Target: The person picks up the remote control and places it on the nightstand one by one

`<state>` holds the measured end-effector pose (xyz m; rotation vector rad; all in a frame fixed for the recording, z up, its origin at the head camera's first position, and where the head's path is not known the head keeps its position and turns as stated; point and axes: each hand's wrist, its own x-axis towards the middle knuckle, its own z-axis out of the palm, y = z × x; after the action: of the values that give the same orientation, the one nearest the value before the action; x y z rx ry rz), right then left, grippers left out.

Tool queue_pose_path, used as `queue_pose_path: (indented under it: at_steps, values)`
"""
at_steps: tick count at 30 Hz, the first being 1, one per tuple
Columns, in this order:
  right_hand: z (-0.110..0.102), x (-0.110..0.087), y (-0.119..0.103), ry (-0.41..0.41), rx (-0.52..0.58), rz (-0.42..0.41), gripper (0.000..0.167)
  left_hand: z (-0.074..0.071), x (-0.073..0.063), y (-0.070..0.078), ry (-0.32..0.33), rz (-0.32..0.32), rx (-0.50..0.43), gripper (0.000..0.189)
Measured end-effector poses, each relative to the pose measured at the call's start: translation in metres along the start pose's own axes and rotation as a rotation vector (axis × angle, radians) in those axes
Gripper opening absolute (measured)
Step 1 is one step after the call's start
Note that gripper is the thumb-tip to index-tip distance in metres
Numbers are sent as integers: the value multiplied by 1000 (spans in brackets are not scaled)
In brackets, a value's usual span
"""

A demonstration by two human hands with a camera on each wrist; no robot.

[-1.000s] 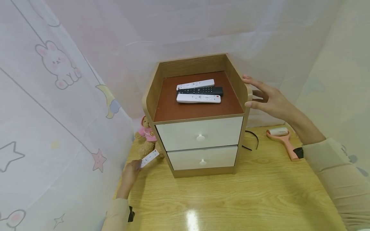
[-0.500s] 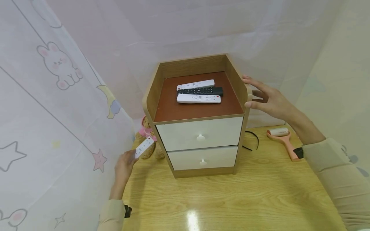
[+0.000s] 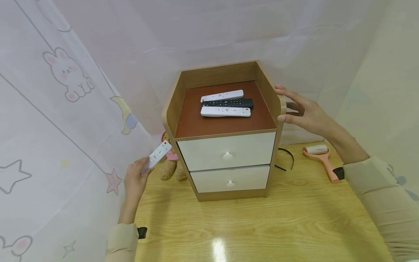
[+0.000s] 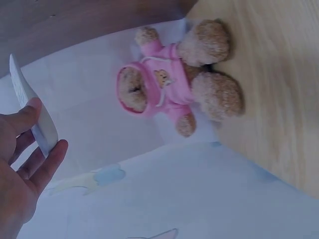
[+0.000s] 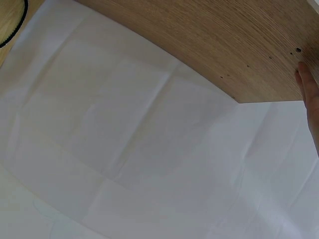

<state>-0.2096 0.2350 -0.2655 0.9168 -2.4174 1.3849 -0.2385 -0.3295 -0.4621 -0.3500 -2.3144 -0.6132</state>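
Observation:
My left hand (image 3: 135, 179) pinches a white remote control (image 3: 159, 153) by its lower end, raised to the left of a small wooden cabinet (image 3: 233, 197). In the left wrist view the thumb and fingers grip the remote (image 4: 44, 122) from both sides. My right hand (image 3: 306, 112) rests its fingertips on the cabinet's right side panel, holding nothing. On the brown cabinet top lie a white remote (image 3: 222, 95) at the back, a black remote (image 3: 247, 103) in the middle and another white remote (image 3: 226, 111) in front.
A teddy bear (image 4: 167, 82) in a pink hoodie sits left of the cabinet, partly behind the held remote in the head view. Right of it lie a black headband (image 3: 292, 158) and an orange lint roller (image 3: 324, 160). Two white drawers (image 3: 203, 153) are closed. Printed cloth hangs around.
My left hand has lifted the white remote from low beside the bear, moving up and a little left, while the remote tilts more upright. The right hand stays against the cabinet.

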Motion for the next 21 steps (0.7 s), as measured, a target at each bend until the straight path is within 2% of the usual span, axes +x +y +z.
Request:
queue_pose_path:
  at_steps: [3,13,21]
  values:
    - [0,0,0,-3,-3,14,70,-7,7,9,43,28,-7,52]
    - [-1,0,0,-3,10,9,70,-29,31,32,141,64,-35,49]
    - [-1,0,0,-3,-3,2,70,-43,48,46,180,79,-60,49]
